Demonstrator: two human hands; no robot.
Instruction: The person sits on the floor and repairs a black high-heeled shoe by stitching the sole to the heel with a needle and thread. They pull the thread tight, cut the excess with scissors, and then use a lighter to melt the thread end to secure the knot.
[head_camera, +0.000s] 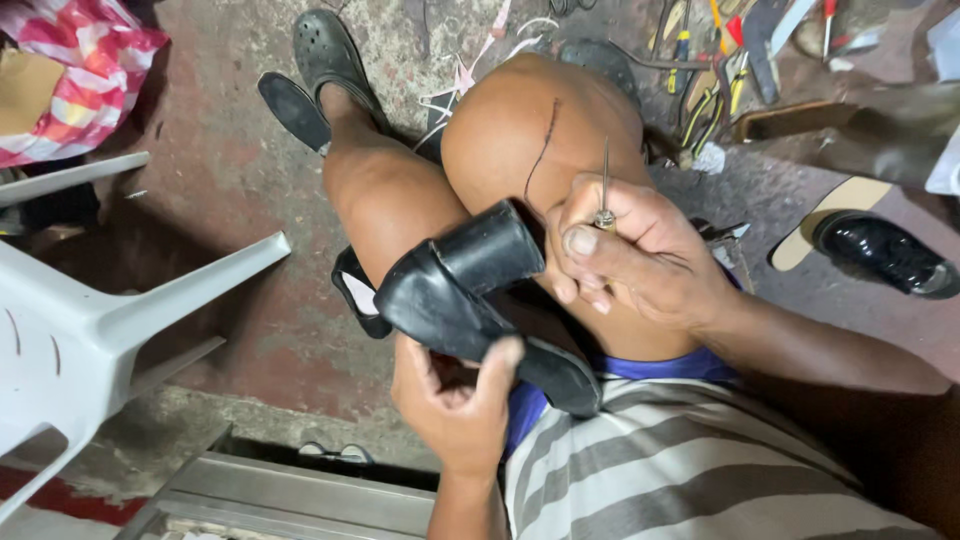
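My left hand (455, 395) grips a black block-heeled shoe (470, 285) from below, sole side up, held over my bare knees. The thick heel points up and to the right. My right hand (625, 250) pinches a thin metal awl (605, 190) by its small ferrule, needle pointing up, and its fingertips rest against the shoe's heel. A dark thread lies across my right knee (540, 140).
A white plastic chair (90, 320) stands at left. Several pliers and hand tools (720, 70) lie on the concrete floor at the top right, beside a shiny black shoe (880, 255) and an insole. A metal step (290, 495) is below.
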